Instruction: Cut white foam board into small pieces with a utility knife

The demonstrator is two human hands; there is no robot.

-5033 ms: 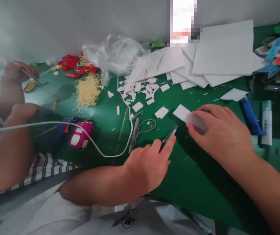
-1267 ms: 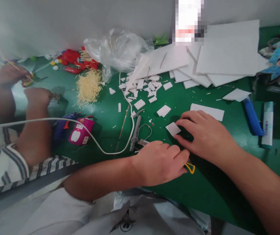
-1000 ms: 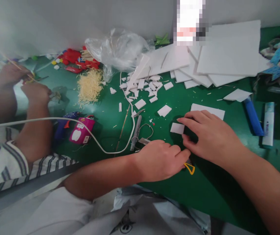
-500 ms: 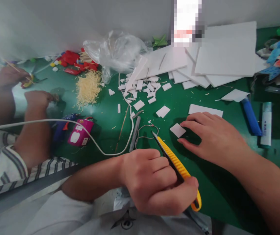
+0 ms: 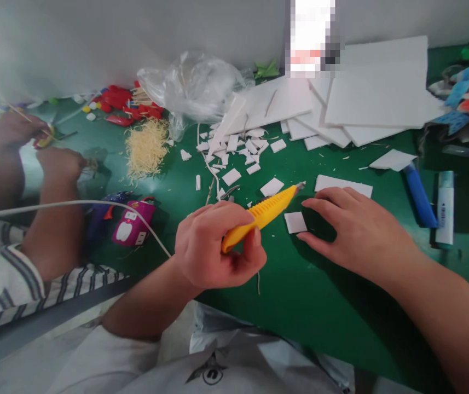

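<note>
My left hand (image 5: 215, 246) is closed round a yellow utility knife (image 5: 265, 214), its tip pointing up and to the right. Just beyond that tip, on the green tabletop (image 5: 283, 312), lies a small white foam square (image 5: 295, 222). My right hand (image 5: 353, 232) rests beside the square, thumb and forefinger spread apart at its right edge; whether the thumb touches it I cannot tell. Behind the right hand's fingers is a white foam strip (image 5: 343, 185), partly covered. Another small foam piece (image 5: 272, 186) sits near the knife's far end.
Foam scraps (image 5: 232, 143) and stacked white foam sheets (image 5: 376, 87) lie at the back, with a clear plastic bag (image 5: 201, 87) alongside. A blue tool (image 5: 420, 194) and a glue tube (image 5: 445, 208) are at right. A white cable (image 5: 74, 202) runs left, near a co-worker's hands (image 5: 62, 158).
My left hand has drawn back to the left and turned the knife from pointing up-left to up-right. The small foam square has rotated slightly. My right hand has hardly moved.
</note>
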